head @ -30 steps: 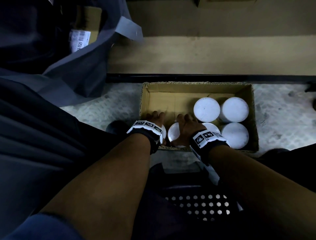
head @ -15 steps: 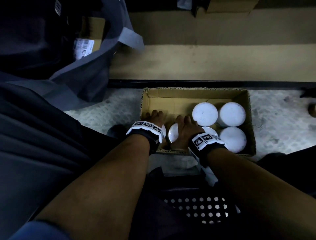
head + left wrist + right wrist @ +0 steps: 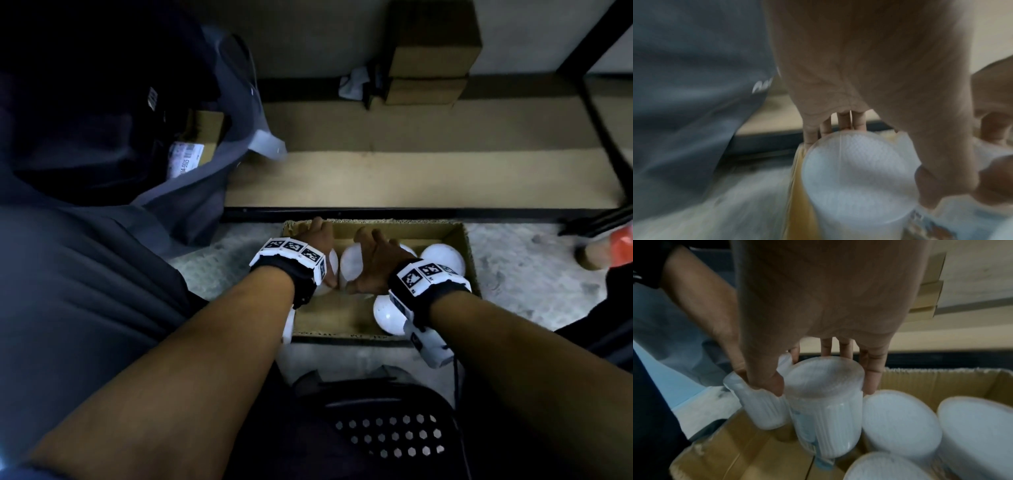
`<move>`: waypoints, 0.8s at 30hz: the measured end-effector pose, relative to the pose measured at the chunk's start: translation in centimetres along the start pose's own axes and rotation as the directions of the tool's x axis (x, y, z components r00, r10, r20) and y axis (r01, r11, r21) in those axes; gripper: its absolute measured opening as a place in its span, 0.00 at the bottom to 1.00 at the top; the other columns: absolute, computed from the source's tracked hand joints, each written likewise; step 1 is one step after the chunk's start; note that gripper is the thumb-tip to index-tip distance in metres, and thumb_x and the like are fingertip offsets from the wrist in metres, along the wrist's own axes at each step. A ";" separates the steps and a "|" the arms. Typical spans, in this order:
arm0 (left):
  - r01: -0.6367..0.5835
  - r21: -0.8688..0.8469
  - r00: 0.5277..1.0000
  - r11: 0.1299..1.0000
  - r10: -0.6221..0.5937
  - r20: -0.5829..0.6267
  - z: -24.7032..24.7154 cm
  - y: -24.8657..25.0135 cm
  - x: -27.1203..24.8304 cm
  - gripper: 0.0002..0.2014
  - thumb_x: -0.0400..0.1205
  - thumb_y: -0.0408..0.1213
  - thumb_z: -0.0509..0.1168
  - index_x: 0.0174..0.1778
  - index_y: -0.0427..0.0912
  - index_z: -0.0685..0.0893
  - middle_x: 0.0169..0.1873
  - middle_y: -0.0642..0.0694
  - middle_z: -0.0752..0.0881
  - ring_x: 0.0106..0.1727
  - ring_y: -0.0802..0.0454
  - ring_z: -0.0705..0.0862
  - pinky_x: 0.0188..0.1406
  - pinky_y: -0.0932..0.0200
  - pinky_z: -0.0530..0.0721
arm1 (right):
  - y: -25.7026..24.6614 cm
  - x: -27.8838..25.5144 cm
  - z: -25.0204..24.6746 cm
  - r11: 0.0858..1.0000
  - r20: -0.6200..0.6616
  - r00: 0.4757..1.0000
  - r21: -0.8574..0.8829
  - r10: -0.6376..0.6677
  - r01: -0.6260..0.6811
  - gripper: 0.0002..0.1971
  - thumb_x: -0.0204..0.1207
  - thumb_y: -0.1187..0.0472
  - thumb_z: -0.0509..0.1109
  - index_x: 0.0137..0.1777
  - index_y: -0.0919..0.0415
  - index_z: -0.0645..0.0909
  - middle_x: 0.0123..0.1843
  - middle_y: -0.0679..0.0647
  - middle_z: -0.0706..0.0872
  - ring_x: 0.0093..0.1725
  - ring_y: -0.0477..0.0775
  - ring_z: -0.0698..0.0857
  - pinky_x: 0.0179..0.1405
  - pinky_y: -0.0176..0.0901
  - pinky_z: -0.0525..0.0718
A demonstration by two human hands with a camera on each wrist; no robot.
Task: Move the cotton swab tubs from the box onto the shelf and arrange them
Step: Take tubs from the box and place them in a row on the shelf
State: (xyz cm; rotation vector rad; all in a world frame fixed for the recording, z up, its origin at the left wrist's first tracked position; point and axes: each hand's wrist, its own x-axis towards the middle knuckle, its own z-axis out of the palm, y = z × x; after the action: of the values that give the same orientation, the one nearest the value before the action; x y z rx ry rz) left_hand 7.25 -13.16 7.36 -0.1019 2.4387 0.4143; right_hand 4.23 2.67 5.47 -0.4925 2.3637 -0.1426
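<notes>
Each hand grips one tub above the box [image 3: 376, 228], left hand [image 3: 317, 240] on one tub [image 3: 857, 177], right hand [image 3: 375, 262] on another [image 3: 826, 395], with three more tubs [image 3: 900, 421] inside it.

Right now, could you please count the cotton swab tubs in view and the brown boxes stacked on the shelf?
cotton swab tubs: 5, one in the left hand, one in the right hand, three standing in the box; the right wrist may hide another
stacked brown boxes on the shelf: 2
Total: 7
</notes>
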 end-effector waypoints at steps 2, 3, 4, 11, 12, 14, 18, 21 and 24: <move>-0.022 0.045 0.998 0.999 0.024 -0.057 -1.3 0.6 -0.4 0.48 0.64 0.50 0.81 0.74 0.39 0.64 0.75 0.42 0.64 0.77 0.38 0.66 0.71 0.43 0.73 | 0.0 -0.9 -1.8 1.000 -0.025 1.000 -0.004 -0.005 0.004 0.62 0.63 0.37 0.80 0.87 0.53 0.43 0.85 0.59 0.52 0.82 0.73 0.60 0.72 0.62 0.74; -0.033 0.057 0.996 0.998 0.038 -0.085 -1.9 0.8 -0.7 0.44 0.62 0.50 0.81 0.69 0.40 0.66 0.70 0.43 0.67 0.74 0.39 0.67 0.65 0.46 0.75 | 0.0 -1.4 -2.6 1.000 -0.051 0.999 -0.001 -0.014 0.014 0.60 0.62 0.37 0.80 0.86 0.53 0.45 0.84 0.59 0.54 0.81 0.72 0.62 0.71 0.61 0.75; -0.044 0.076 0.992 0.996 0.053 -0.114 -2.7 1.2 -1.1 0.41 0.61 0.49 0.80 0.64 0.42 0.67 0.64 0.45 0.67 0.71 0.41 0.69 0.57 0.49 0.75 | 0.1 -2.0 -3.5 1.000 -0.092 0.995 0.004 -0.031 0.031 0.57 0.61 0.38 0.81 0.84 0.52 0.51 0.81 0.58 0.58 0.78 0.71 0.66 0.68 0.60 0.77; -0.098 0.186 0.962 0.978 0.141 -0.235 -7.8 3.1 -3.8 0.38 0.55 0.55 0.79 0.55 0.45 0.68 0.52 0.50 0.67 0.56 0.47 0.71 0.51 0.45 0.80 | -0.3 -5.8 -9.2 0.994 -0.228 0.968 -0.052 -0.104 0.095 0.45 0.54 0.35 0.78 0.69 0.49 0.63 0.59 0.52 0.66 0.58 0.63 0.79 0.53 0.59 0.84; -0.107 0.199 0.958 0.974 0.154 -0.242 -8.5 3.4 -4.2 0.39 0.56 0.55 0.80 0.57 0.46 0.68 0.54 0.50 0.68 0.59 0.45 0.71 0.52 0.46 0.79 | -0.4 -6.3 -9.8 0.993 -0.240 0.964 -0.054 -0.115 0.106 0.46 0.53 0.34 0.78 0.69 0.49 0.63 0.59 0.52 0.66 0.57 0.63 0.80 0.54 0.59 0.84; -0.128 0.228 0.951 0.965 0.185 -0.248 -10.0 4.0 -5.1 0.41 0.58 0.55 0.80 0.62 0.44 0.69 0.61 0.47 0.69 0.64 0.43 0.71 0.55 0.50 0.76 | -0.6 -7.4 -11.2 0.990 -0.265 0.954 -0.058 -0.140 0.130 0.48 0.51 0.30 0.75 0.71 0.49 0.64 0.60 0.53 0.67 0.57 0.64 0.80 0.55 0.59 0.83; -0.185 0.250 0.926 0.950 0.254 -0.278 -12.4 4.6 -6.9 0.39 0.58 0.56 0.80 0.60 0.44 0.72 0.57 0.48 0.69 0.57 0.46 0.70 0.57 0.44 0.80 | -0.8 -9.9 -13.6 0.986 -0.298 0.940 -0.075 -0.167 0.152 0.48 0.52 0.29 0.73 0.72 0.48 0.65 0.63 0.52 0.70 0.58 0.63 0.81 0.56 0.56 0.84; -0.222 0.261 0.899 0.939 0.301 -0.319 -13.9 5.2 -8.6 0.36 0.61 0.56 0.80 0.60 0.46 0.74 0.56 0.49 0.71 0.54 0.50 0.69 0.57 0.45 0.79 | -1.0 -12.1 -15.6 0.979 -0.326 0.923 -0.090 -0.203 0.184 0.46 0.55 0.30 0.74 0.72 0.48 0.68 0.61 0.51 0.71 0.55 0.59 0.81 0.52 0.52 0.85; -0.258 0.261 0.866 0.930 0.342 -0.364 -15.4 5.8 -10.4 0.36 0.61 0.57 0.79 0.62 0.48 0.76 0.56 0.52 0.71 0.55 0.52 0.70 0.57 0.47 0.80 | -1.0 -14.3 -17.5 0.971 -0.358 0.903 -0.117 -0.237 0.208 0.41 0.59 0.32 0.76 0.71 0.45 0.69 0.62 0.49 0.72 0.54 0.55 0.80 0.50 0.51 0.86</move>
State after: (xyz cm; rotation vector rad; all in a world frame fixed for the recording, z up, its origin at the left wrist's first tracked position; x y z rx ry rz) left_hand 5.19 -12.93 26.78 0.3213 2.9064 0.2941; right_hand 2.58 6.68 27.68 -0.8379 2.6813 -0.2717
